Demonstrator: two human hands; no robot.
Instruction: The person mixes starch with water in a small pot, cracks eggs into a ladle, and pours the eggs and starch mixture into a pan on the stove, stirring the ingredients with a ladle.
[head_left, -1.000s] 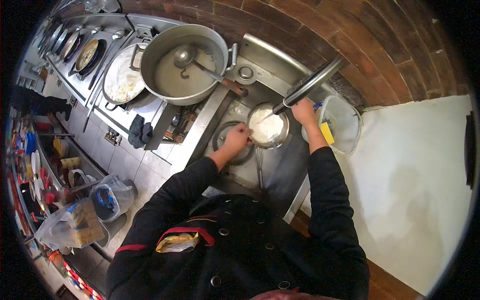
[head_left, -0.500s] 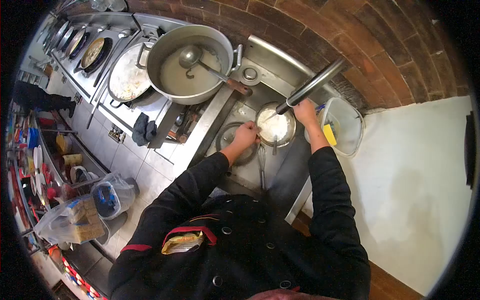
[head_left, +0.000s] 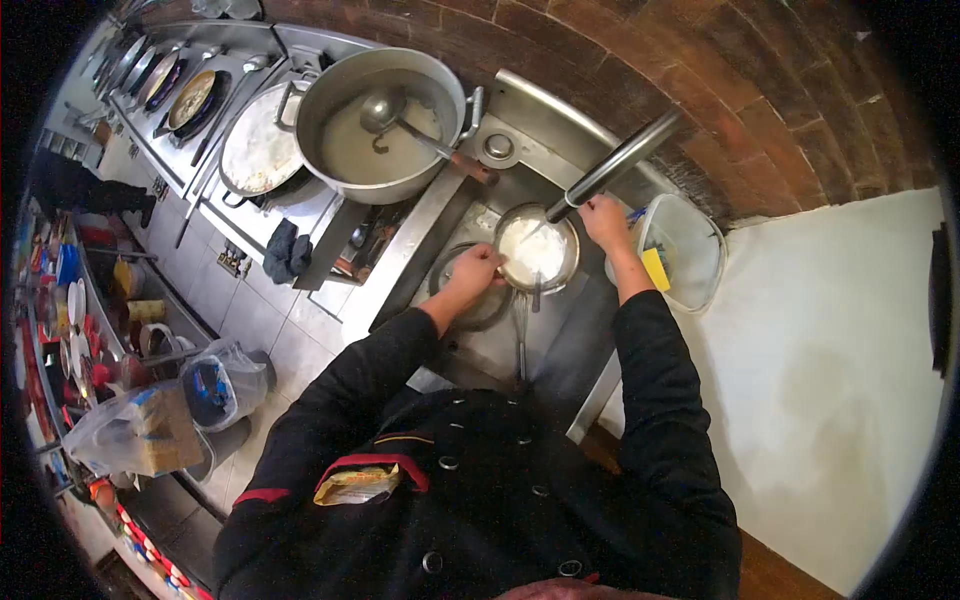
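One frying pan [head_left: 209,108] of food sits far left, then a wide pan [head_left: 228,182] of white food, then a big pot [head_left: 370,188] with a ladle [head_left: 382,110] lying in its pale liquid; in the sink [head_left: 490,352], the left hand [head_left: 468,280] reaches over a round metal dish [head_left: 441,270], its thumb and fingertips pinching the rim of a metal bowl [head_left: 570,262], which holds cloudy white liquid under the tap [head_left: 622,160], with a whisk [head_left: 521,338] just below; the right hand [head_left: 607,226] is by the tap, fingers curled, though I cannot tell what they grip, and right of it stands a clear tub [head_left: 712,252] with a yellow sponge [head_left: 655,268] at its near side
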